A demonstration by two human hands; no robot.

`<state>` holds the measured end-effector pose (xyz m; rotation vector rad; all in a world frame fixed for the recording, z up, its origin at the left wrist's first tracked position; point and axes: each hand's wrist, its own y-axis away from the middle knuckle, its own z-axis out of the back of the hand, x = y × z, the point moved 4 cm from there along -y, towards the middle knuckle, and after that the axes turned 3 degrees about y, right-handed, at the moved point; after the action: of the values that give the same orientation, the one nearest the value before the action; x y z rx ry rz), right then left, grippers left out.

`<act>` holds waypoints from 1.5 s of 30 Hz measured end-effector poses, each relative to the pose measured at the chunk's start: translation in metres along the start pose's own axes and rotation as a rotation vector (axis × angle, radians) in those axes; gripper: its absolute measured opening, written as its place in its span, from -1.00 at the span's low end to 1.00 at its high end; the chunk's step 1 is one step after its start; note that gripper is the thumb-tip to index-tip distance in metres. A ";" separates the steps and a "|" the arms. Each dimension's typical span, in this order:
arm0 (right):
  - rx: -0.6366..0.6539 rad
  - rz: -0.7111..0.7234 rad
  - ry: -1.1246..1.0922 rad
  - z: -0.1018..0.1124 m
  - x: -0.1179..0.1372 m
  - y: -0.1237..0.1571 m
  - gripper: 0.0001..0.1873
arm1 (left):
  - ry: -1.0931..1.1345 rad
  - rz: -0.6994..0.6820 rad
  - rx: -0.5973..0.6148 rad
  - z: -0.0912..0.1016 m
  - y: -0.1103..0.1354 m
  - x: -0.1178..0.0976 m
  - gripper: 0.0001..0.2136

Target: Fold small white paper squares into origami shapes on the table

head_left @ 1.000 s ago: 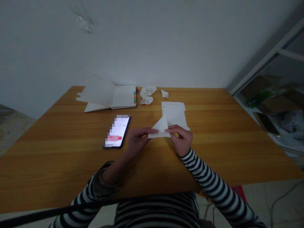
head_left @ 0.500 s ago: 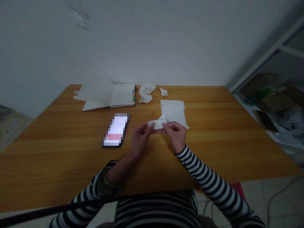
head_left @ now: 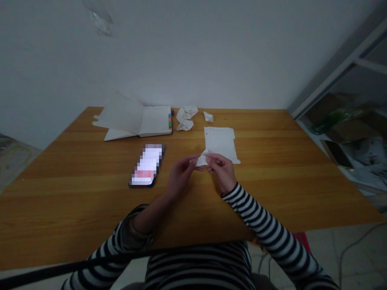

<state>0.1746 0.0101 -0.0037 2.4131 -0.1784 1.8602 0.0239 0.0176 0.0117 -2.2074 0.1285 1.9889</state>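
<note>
A small folded piece of white paper [head_left: 201, 160] is pinched between both my hands above the middle of the wooden table [head_left: 272, 177]. My left hand [head_left: 180, 177] grips its left end with closed fingers. My right hand [head_left: 223, 171] pinches its right end. The paper is squeezed small and partly hidden by my fingers. Just behind it a flat white sheet [head_left: 220, 143] with a notched corner lies on the table.
A phone [head_left: 147, 166] with a lit screen lies left of my hands. An open notebook [head_left: 136, 121] sits at the back left. Crumpled paper scraps [head_left: 186, 117] and a smaller scrap [head_left: 208, 117] lie near the back edge. Shelving with clutter [head_left: 347, 133] stands at the right.
The paper was a broad triangular fold held low over the table; my hands have lifted it a little and pressed it into a much smaller bundle.
</note>
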 end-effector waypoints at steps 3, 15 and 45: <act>0.069 -0.044 -0.019 0.002 0.003 -0.003 -0.64 | -0.021 -0.008 0.058 0.005 -0.006 -0.005 -0.46; 0.189 0.234 0.391 0.005 0.015 -0.006 -0.73 | -0.346 -0.172 -0.060 0.025 -0.012 -0.010 -0.78; 0.351 -0.097 0.052 0.011 0.011 -0.008 -0.91 | 0.032 0.203 0.367 0.028 -0.008 -0.018 -0.79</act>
<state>0.1891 0.0158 0.0043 2.5250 0.2884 2.0532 -0.0044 0.0296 0.0277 -2.0541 0.6882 1.8411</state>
